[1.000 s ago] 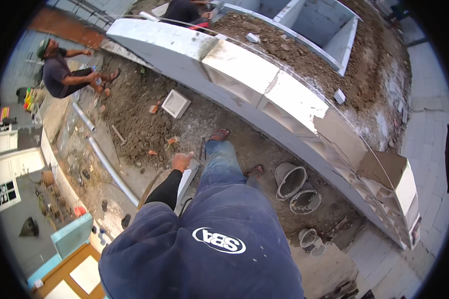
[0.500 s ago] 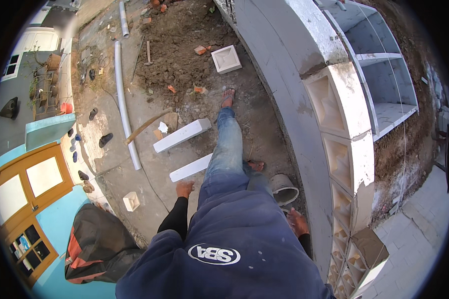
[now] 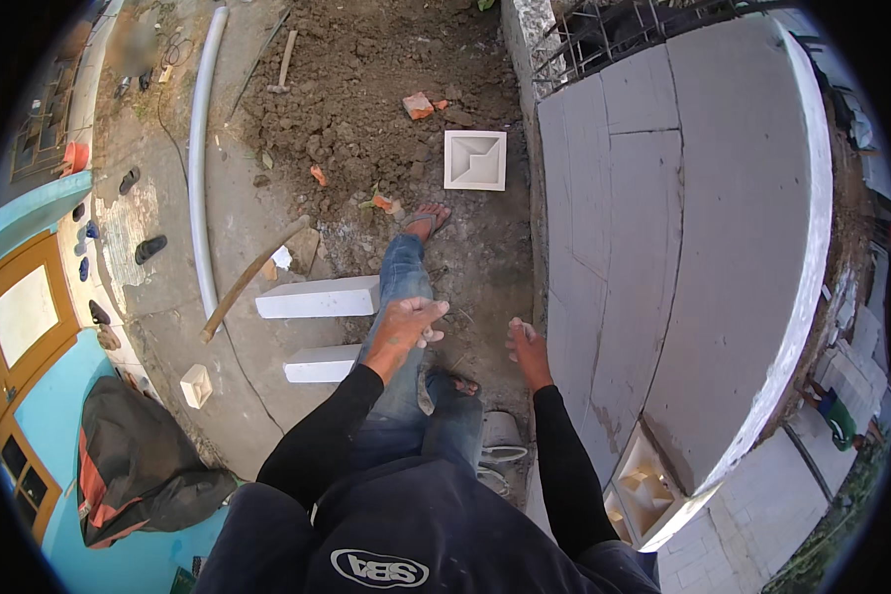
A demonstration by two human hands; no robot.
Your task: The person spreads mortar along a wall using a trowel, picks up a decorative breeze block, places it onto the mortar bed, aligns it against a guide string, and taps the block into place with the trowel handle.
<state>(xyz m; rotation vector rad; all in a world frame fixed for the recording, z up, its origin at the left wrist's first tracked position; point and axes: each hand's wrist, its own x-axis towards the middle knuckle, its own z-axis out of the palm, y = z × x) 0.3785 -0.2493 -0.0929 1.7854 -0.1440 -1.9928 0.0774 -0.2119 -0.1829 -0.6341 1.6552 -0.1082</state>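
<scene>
My left hand (image 3: 406,332) is raised in front of my leg, fingers loosely bent and apart, with nothing visible in it. To its right, close to the grey block wall (image 3: 619,218), my right hand (image 3: 528,351) has its fingers curled in and also shows nothing held. Beyond both hands, a square cream ventilation block (image 3: 475,160) with a stepped recess lies on the ground by the wall's foot. Left of my leg lie two white oblong blocks, the farther one (image 3: 319,298) and the nearer one (image 3: 321,364).
A bucket (image 3: 501,434) stands between my leg and the wall. Dug soil (image 3: 356,99) with brick pieces (image 3: 418,106) and a hammer (image 3: 285,64) lies ahead. Leftward are a grey pipe (image 3: 201,168), a wooden stick (image 3: 252,282), a small cream block (image 3: 196,386) and a dark cover (image 3: 144,465).
Both hands have come up from beside my body to in front of it. My view has turned, so the wall's smooth face now fills the right side and the ventilation block appears more face-on.
</scene>
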